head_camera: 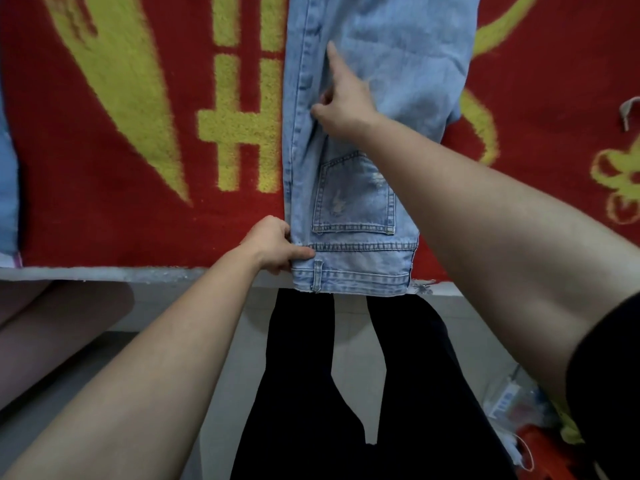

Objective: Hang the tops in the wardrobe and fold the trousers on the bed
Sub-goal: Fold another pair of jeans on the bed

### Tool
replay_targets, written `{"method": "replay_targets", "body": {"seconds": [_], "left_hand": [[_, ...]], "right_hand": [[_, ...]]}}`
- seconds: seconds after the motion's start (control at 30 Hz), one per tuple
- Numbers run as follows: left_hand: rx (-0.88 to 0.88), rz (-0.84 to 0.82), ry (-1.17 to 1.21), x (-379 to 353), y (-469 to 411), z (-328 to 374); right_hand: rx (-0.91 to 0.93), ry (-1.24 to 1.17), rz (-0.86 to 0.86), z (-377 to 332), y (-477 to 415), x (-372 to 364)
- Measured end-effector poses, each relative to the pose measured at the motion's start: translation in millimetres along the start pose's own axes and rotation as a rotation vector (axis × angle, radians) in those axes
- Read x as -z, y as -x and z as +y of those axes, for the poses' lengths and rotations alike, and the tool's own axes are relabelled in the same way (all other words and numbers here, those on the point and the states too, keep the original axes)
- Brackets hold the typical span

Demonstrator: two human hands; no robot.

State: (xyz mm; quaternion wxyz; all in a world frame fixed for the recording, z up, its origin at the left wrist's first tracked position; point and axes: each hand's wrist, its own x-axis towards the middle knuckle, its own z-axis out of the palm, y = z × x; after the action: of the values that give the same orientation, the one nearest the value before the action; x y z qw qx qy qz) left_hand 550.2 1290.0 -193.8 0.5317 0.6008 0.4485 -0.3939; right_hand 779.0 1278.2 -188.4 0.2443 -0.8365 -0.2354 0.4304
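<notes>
Item: light blue jeans (388, 57), one of the trousers to be folded.
Location: flat on the bed, on a red and yellow blanket (121, 133); waistband (349, 275) at the near bed edge (138, 273), legs running away out of view; back pocket (353, 199) facing up.
Condition: apparently doubled lengthwise, with some creases by the left seam.
Left hand (273, 244): fingers and thumb curled round the left end of the waistband, pinching it.
Right hand (343, 105): on the denim further up by the left seam, index finger (334, 55) straight and lying on the cloth, other fingers curled; whether they hold fabric cannot be told.
Step in hand (judged): squaring and smoothing before the cross fold.
Handling advice: keep the waistband anchored, press creases outward along the seam, align both leg edges, then bring the hems towards the waistband.
Risk: dragging the blanket, or skewing the seam line.
Also present: blue cloth (7, 168) at the far left.
</notes>
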Motion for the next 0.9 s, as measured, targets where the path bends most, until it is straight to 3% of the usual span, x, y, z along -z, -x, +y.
{"method": "replay_targets", "body": {"seconds": [0.1, 0.23, 0.43, 0.6, 0.77, 0.9], "left_hand": [[0.032, -0.008, -0.103, 0.7, -3.5, 2.7], [0.035, -0.052, -0.293, 20.1, 0.0, 19.2], [-0.192, 0.373, 0.069, 70.7, -25.9, 80.9], [-0.35, 0.631, 0.106, 99.1, -56.8, 159.9], [-0.368, 0.69, 0.05, 114.5, -75.3, 189.7], [-0.383, 0.626, 0.147, 120.3, -82.2, 182.4]], "right_hand": [[0.076, 0.023, -0.107, 4.0, -3.5, 0.5], [0.037, -0.019, -0.183, -0.5, -16.8, 17.9], [-0.057, -0.06, 0.186, -3.4, -44.2, 57.2], [-0.089, -0.093, 0.271, -1.4, -67.6, 75.5], [-0.01, -0.027, 0.429, -13.7, -89.7, 90.0], [0.01, 0.012, 0.575, -37.8, -117.2, 99.7]]}}
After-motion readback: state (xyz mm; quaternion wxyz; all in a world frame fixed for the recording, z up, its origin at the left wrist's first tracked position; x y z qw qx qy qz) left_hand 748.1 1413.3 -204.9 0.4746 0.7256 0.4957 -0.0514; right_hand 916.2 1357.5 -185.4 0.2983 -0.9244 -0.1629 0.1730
